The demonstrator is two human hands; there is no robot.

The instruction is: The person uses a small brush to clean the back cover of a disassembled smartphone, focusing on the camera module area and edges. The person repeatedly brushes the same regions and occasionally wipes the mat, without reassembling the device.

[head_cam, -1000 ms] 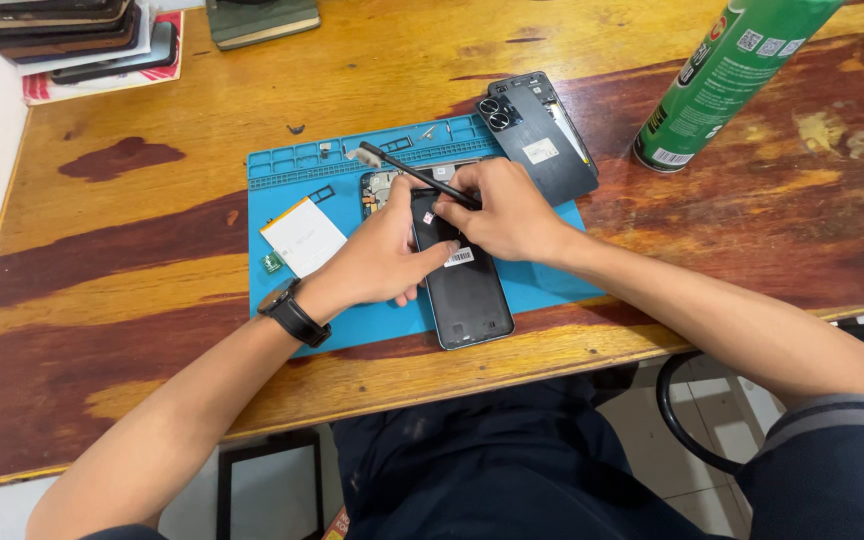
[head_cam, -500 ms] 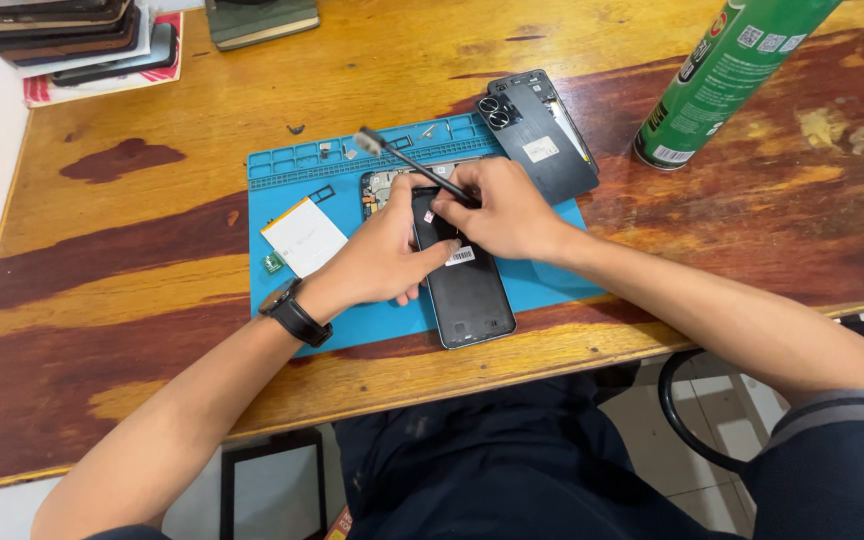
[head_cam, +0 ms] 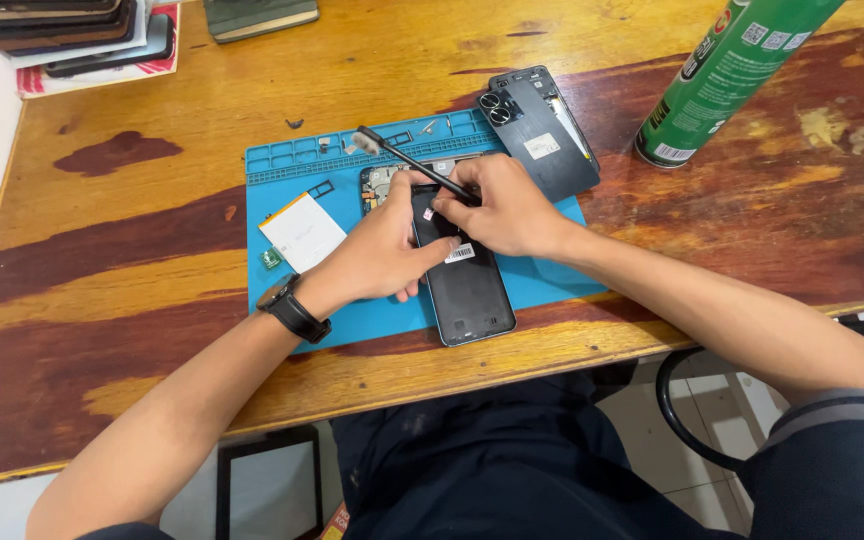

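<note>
Right hand [head_cam: 505, 208] pinches black spudger [head_cam: 407, 160] over opened phone [head_cam: 462, 270] | left hand [head_cam: 382, 250] steadies phone | risk: tip slips, gouging board

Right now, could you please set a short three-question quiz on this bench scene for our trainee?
1. True or false: the opened phone lies on the blue mat.
2. Which hand holds the thin black tool? A left hand; B right hand
3. Fill in: the green spray can stands on the wooden ____, off the mat.

Key: 1 true; 2 B; 3 table.
</note>
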